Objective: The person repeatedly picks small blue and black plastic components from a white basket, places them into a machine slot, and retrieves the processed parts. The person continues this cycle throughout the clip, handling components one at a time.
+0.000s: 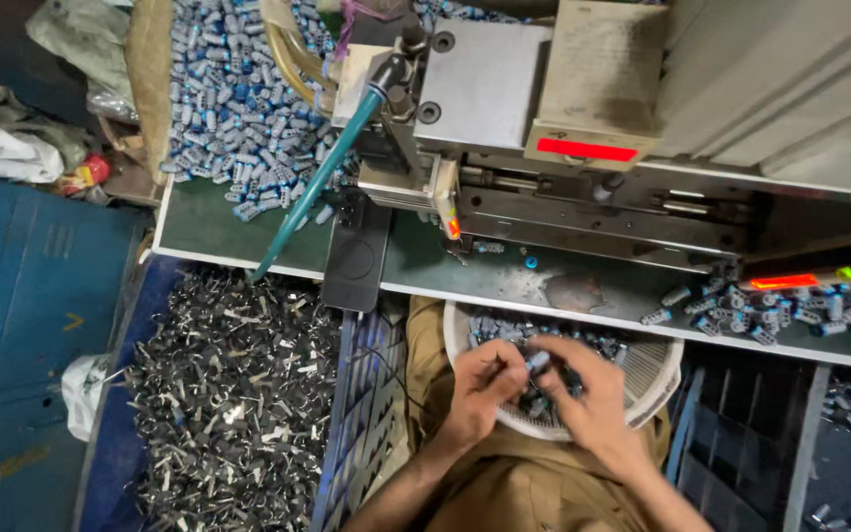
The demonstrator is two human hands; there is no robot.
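While over white basket (657, 379) — both hands, left (483, 384), right (583, 394), pinch 1 small blue-grey part (538, 363).

A grey metal machine (583, 148) stood on the green-topped bench (209, 232), with a red lit strip (586, 150) on its front block. A teal hose (319, 177) ran down slantwise from its left side to the bench edge. Behind the hose lay a heap of small blue and white cylinders (233, 108). A black phone (357, 254) lay flat on the bench below the machine. Below the bench, at left, a bin held a mass of dark metal clips (233, 394). A blue panel (22, 325) stood further left.
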